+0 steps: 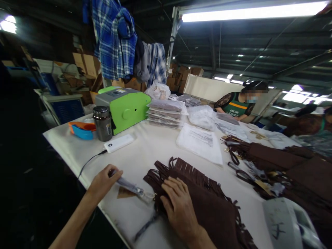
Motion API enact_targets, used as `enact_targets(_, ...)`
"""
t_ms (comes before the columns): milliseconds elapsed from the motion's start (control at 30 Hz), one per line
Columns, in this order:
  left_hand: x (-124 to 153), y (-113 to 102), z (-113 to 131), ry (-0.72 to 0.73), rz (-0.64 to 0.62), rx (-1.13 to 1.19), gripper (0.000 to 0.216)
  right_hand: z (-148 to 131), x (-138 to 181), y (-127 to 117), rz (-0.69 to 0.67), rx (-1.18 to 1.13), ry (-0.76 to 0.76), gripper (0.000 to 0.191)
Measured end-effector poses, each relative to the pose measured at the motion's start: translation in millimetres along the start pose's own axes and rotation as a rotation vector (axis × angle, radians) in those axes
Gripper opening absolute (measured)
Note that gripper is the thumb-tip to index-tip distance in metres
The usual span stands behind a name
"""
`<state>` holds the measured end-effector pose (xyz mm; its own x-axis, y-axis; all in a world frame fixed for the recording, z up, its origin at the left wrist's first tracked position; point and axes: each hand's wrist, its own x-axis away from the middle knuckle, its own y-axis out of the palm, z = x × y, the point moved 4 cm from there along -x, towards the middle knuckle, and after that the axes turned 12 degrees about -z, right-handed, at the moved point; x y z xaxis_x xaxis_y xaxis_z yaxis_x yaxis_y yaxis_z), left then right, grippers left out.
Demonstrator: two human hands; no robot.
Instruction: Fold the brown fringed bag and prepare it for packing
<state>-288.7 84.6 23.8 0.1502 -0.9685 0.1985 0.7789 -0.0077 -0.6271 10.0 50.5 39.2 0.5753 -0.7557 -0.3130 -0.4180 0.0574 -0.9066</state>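
A dark brown fringed bag (211, 204) lies flat on the white table in front of me. My right hand (178, 204) rests on its left part, palm down with the fingers stretched out. To the left, my left hand (105, 180) pinches the end of a strap (128, 186) that appears wrapped in clear plastic. The strap runs to metal hardware (153, 197) at the bag's left edge. Under the strap sits a brown paper tag (125, 193). A dark strip (145, 226) extends from the bag toward the table's near edge.
A green machine (129, 110), a steel flask (102, 124), a tape dispenser (82, 130) and a white power bank (119, 143) stand at the back left. Stacked bagged packs (166, 114) and a plastic bag (199, 143) lie beyond. More brown bags (275, 155) and a grey device (287, 224) are right. A co-worker (241, 102) sits across.
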Motion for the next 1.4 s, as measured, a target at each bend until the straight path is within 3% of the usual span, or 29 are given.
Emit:
enact_targets(133, -2.8, 5.4, 23.9, 0.075, -0.097, 0.402, 0.047, -71.9, -15.7, 25.3, -0.092, -0.073, -0.391, 0.015)
enact_targets(200, -7.4, 7.0, 38.2, 0.111, -0.115, 0.436, 0.047, -97.2, -32.9, 48.8, -0.127, 0.06, -0.392, 0.02)
enact_targets(267, -13.2, 8.0, 48.6, 0.139, -0.141, 0.467, 0.047, -108.8, -55.3, 70.9, -0.143, 0.232, -0.255, 0.035)
enact_targets(367, -21.5, 7.7, 53.9, 0.162, -0.178, 0.498, 0.049, -113.5, -83.9, 93.9, -0.243, 0.402, -0.115, 0.042)
enact_targets(467, -26.6, 6.9, 48.1, 0.162, -0.194, 0.519, 0.05, -115.7, -96.9, 99.8, -0.321, 0.445, -0.156, 0.036)
enact_targets(600, -28.8, 9.1, 32.3, 0.146, -0.192, 0.539, 0.05, -110.6, -95.9, 90.7, -0.289, 0.407, -0.233, 0.018)
enact_targets(900, -30.4, 13.1, 11.5, 0.129, -0.179, 0.529, 0.049, -88.3, -71.7, 66.6, -0.248, 0.277, -0.432, 0.014)
enact_targets(1033, -31.7, 15.2, 10.0, 0.122, -0.186, 0.516, 0.047, -100.6, -76.4, 62.8, -0.217, 0.298, -0.277, 0.034)
enact_targets(1167, -33.4, 14.1, 12.2, 0.137, -0.205, 0.49, 0.045, -119.3, -97.8, 82.2, -0.415, 0.376, -0.096, 0.038)
enact_targets(1233, -33.1, 11.1, 15.5, 0.159, -0.217, 0.475, 0.046, -123.2, -106.5, 88.2, -0.445, 0.379, -0.034, 0.036)
enact_targets(1300, -31.9, 7.9, 21.0, 0.185, -0.224, 0.463, 0.046, -121.6, -110.8, 88.3, -0.415, 0.36, -0.02, 0.033)
enact_targets(1400, -28.7, 5.0, 35.4, 0.228, -0.226, 0.452, 0.046, -112.7, -110.8, 81.6, -0.372, 0.303, -0.12, 0.03)
